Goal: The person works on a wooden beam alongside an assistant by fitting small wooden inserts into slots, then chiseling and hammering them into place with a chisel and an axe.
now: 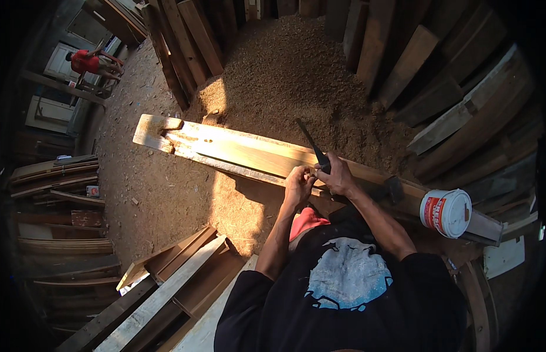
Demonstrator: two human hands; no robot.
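While my right hand grips the dark pry bar over the long plank, my left hand pinches beside it; what it holds, I cannot tell.

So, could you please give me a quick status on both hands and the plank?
Right hand gripping dark slender tool. Left hand beside it on long pale wooden plank. White plastic tub at plank's right end.
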